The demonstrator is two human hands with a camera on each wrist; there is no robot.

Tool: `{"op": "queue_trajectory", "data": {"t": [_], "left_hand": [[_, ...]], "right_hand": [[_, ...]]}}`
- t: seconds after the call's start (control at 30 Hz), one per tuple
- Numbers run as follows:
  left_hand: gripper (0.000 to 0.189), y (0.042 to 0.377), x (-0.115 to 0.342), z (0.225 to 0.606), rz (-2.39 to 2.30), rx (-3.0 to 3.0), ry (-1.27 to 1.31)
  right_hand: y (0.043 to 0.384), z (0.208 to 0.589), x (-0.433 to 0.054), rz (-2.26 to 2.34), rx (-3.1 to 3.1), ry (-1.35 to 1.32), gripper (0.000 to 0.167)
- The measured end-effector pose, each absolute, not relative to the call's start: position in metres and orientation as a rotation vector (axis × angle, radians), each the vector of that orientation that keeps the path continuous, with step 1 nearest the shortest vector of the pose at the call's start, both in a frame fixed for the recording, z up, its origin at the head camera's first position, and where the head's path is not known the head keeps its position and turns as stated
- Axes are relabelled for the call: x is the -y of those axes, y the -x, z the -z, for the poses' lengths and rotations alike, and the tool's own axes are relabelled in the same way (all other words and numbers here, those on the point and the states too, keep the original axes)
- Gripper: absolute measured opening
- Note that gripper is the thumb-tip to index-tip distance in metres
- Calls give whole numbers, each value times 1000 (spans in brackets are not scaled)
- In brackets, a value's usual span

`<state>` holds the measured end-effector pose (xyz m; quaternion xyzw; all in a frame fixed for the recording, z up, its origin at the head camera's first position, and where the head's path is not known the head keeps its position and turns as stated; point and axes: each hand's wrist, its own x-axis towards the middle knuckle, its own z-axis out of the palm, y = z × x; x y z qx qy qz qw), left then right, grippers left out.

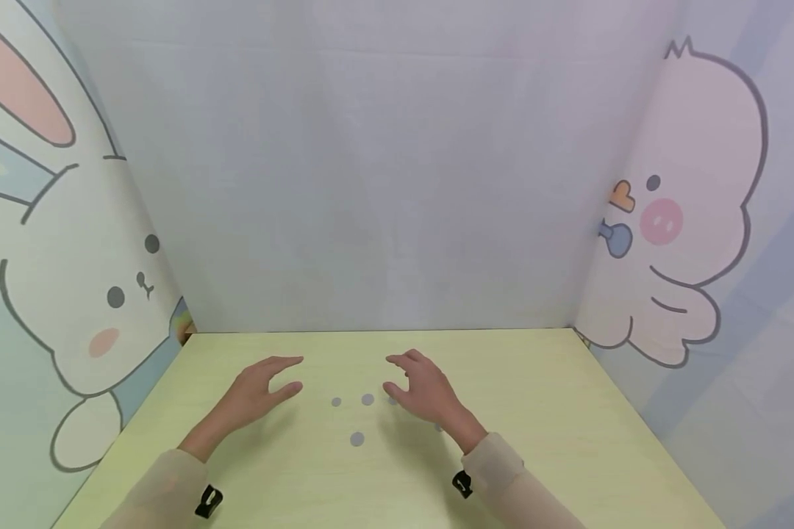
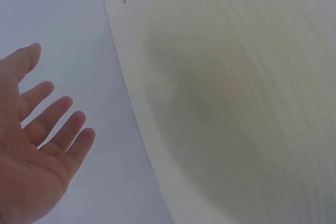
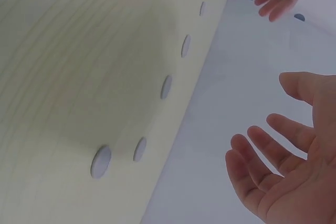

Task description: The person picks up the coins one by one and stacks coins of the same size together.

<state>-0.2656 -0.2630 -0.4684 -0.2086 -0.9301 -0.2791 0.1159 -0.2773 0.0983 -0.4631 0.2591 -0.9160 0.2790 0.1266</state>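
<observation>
Several small flat grey discs (image 1: pixel 357 438) lie apart from one another on the pale yellow tabletop (image 1: pixel 536 411). My left hand (image 1: pixel 254 393) hovers over the table to the left of the discs, holding nothing. In the left wrist view its fingers are spread and loosely bent. Opposite it, my right hand (image 1: pixel 426 389) is also raised above the table and holds nothing, partly covering a couple of discs in the head view. More discs (image 3: pixel 101 161) show in the right wrist view, beneath and beside the right hand (image 3: pixel 294 166), which touches none of them.
A plain whitish cloth (image 1: pixel 384 184) hangs behind the table's back edge. Side cloths carry a printed rabbit (image 1: pixel 73 294) on the left and a printed chick (image 1: pixel 701 147) on the right. Black clips (image 1: pixel 462 484) sit by both sleeve cuffs.
</observation>
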Motion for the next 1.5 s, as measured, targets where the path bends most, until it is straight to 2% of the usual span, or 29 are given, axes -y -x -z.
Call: {"op": "queue_trajectory", "data": {"t": [0.5, 1.5], "left_hand": [[42, 270, 248, 478, 912, 2742, 625], [32, 275, 238, 489, 952, 2823, 571]], "right_hand": [[281, 476, -67, -744, 2750, -801, 39], [295, 491, -29, -714, 2867, -823, 33]]}}
